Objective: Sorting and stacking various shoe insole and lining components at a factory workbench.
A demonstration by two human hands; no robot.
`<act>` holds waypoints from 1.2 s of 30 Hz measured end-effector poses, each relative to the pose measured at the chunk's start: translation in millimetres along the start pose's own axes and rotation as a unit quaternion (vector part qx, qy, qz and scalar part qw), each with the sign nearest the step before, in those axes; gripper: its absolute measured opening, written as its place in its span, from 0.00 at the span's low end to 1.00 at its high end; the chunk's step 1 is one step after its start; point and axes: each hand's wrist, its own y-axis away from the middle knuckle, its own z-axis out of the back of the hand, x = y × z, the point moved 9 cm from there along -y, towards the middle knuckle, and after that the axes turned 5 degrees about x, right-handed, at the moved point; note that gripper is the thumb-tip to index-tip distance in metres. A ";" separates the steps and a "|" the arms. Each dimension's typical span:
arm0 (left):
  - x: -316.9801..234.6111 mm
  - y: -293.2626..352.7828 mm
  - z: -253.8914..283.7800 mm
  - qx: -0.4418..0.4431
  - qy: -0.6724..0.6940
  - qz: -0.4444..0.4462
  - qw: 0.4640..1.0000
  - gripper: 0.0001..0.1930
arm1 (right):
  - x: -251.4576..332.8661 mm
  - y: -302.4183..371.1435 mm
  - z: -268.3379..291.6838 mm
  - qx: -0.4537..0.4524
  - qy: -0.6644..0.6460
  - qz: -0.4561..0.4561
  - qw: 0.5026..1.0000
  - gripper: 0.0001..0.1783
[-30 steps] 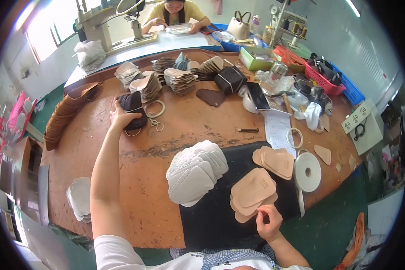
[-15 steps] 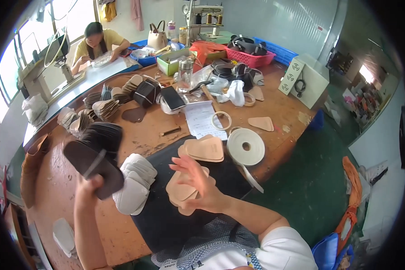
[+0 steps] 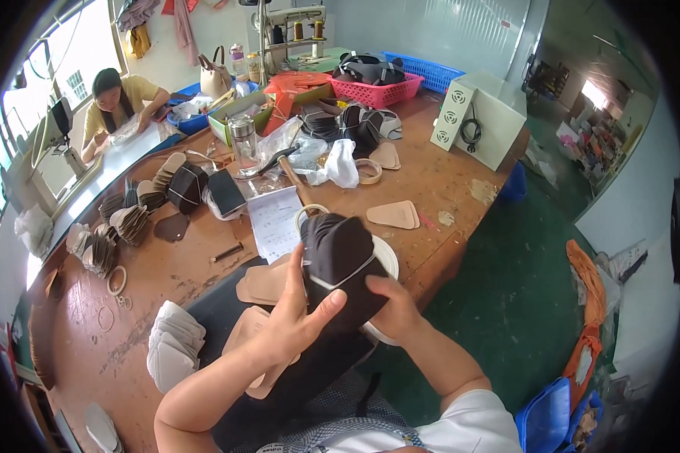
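Note:
Between my two hands is a bundle of dark brown, flat cut pieces (image 3: pixel 344 260), bound with a thin white band and raised above the black mat (image 3: pixel 219 302). My left hand (image 3: pixel 298 313) supports the bundle along its left side, fingers upright and thumb stretched across the front. On the right, my right hand (image 3: pixel 397 306) grips its lower edge, thumb in front and the other fingers partly hidden. Tan cut pieces (image 3: pixel 263 285) lie in stacks on the mat, partly covered by my left forearm. White rounded pieces (image 3: pixel 174 343) are fanned out at the mat's left edge.
Behind the bundle, a white tape roll (image 3: pixel 387 260) is mostly covered. A written sheet (image 3: pixel 274 219), black phone (image 3: pixel 225 192), glass jar (image 3: pixel 243 143) and pink basket (image 3: pixel 378 92) occupy the wooden table (image 3: pixel 143 272). A grey metal box (image 3: pixel 480 121) stands far right. Another person (image 3: pixel 121 106) sits far left.
The dark bundle has moved from the left to in front of me, right of the tan pieces. My right hand has left the tan pieces and taken hold of it too. The view has shifted.

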 end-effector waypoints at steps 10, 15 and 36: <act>31.7 104.7 46.4 0.054 0.125 0.063 0.989 0.27 | 210.0 -150.1 210.9 -0.169 0.073 0.181 0.966 0.27; 62.7 170.9 57.8 -0.002 0.224 0.061 0.973 0.35 | 270.7 -226.9 253.0 -0.201 0.105 0.217 0.949 0.26; 199.4 353.3 21.4 -0.149 0.545 0.160 0.809 0.33 | 261.3 -203.0 336.7 -0.564 0.696 -0.059 0.440 0.51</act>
